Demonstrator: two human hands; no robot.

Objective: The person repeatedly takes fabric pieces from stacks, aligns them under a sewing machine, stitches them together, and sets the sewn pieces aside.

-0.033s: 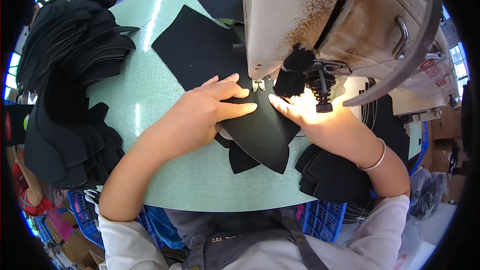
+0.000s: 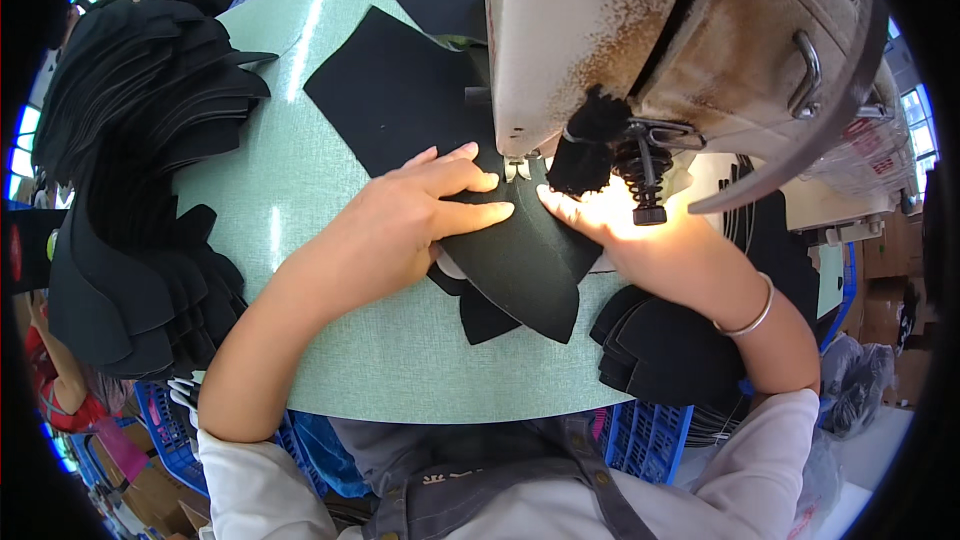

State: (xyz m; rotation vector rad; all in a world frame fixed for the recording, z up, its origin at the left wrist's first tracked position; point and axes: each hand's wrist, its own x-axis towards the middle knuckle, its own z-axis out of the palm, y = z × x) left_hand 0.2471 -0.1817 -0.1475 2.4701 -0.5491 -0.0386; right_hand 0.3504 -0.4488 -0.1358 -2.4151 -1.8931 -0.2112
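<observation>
Green tabletop (image 2: pixel 400 365), black piece (image 2: pixel 530 265) between hands (image 2: pixel 400 220)

Overhead at one o'clock, the sewing machine (image 2: pixel 565 25) runs out of sight. At the small presser foot (image 2: pixel 517 170) I can't tell the needle apart. The left hand (image 2: pixel 400 225) covers part of the dark piece (image 2: pixel 525 265); glare swallows most fingers of the right hand (image 2: pixel 640 245). At eight o'clock, a co-worker (image 2: pixel 65 390) shows only partly, small and blurred.
</observation>
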